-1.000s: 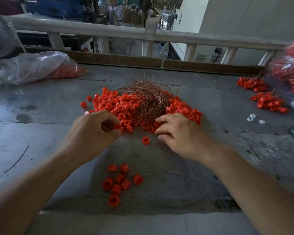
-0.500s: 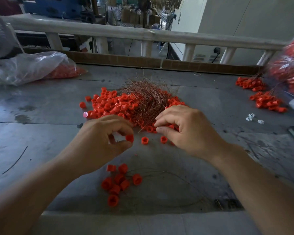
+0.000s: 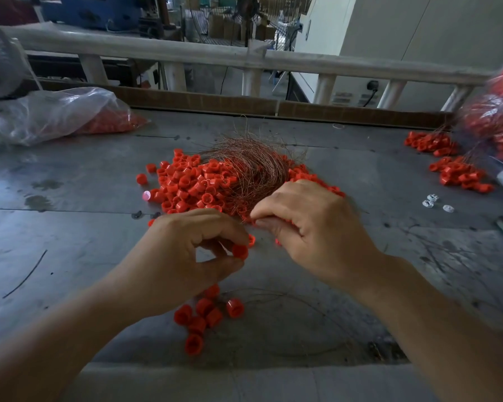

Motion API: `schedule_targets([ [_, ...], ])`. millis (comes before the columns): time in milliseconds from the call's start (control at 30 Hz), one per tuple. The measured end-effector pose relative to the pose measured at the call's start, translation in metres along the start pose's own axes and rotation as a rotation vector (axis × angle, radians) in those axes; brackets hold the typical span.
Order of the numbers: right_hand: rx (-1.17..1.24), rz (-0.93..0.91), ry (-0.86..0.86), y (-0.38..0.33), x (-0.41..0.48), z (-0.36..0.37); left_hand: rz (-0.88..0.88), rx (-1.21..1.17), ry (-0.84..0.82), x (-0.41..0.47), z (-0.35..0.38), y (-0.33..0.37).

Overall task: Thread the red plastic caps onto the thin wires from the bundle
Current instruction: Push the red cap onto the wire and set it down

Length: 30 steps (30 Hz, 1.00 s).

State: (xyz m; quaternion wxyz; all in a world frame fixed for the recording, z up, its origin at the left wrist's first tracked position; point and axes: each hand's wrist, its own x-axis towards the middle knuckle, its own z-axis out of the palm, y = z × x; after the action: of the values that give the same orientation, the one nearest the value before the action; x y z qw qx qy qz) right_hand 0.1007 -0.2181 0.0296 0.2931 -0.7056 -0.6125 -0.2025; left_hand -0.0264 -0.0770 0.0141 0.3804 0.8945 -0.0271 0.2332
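In the head view, the left hand (image 3: 186, 256) pinched one red cap (image 3: 240, 251) between thumb and fingertip, over the grey table (image 3: 70, 227). The cap was a short, glossy cylinder; which way its open end faced could not be told. The right hand (image 3: 311, 227) pressed thumb and forefinger together at the near edge of the wire bundle (image 3: 253, 166), a coppery tangle lying on the pile of loose caps (image 3: 186, 184), its strands curving from the far side toward the hands. Whether a strand lay in that pinch was too fine to tell.

Grey metal table (image 3: 70, 227) w/ red cap pile (image 3: 186, 184), wire bundle (image 3: 253, 169), plastic bag (image 3: 55, 117) far-left.
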Motion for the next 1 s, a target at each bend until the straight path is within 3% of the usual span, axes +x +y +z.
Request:
schedule_targets([
  [133, 0.133, 0.168, 0.145, 0.008, 0.005, -0.017, -0.222, -0.445, 0.138, 0.004, -0.003, 0.000],
  [267, 0.345, 0.251, 0.163, 0.003, 0.006, -0.024, -0.275, -0.579, 0.153, 0.005, -0.004, 0.003],
  [667, 0.384, 0.253, 0.013, -0.009, 0.003, -0.019, -0.304, -0.636, 0.101, 0.005, -0.003, 0.007],
  [833, 0.376, 0.262, -0.008, -0.011, 0.004, -0.016, -0.328, -0.648, 0.158, 0.005, -0.002, 0.007],
  [1000, 0.368, 0.270, -0.011, -0.012, 0.004, -0.016, -0.290, -0.512, 0.184, 0.005, -0.002, 0.007],
])
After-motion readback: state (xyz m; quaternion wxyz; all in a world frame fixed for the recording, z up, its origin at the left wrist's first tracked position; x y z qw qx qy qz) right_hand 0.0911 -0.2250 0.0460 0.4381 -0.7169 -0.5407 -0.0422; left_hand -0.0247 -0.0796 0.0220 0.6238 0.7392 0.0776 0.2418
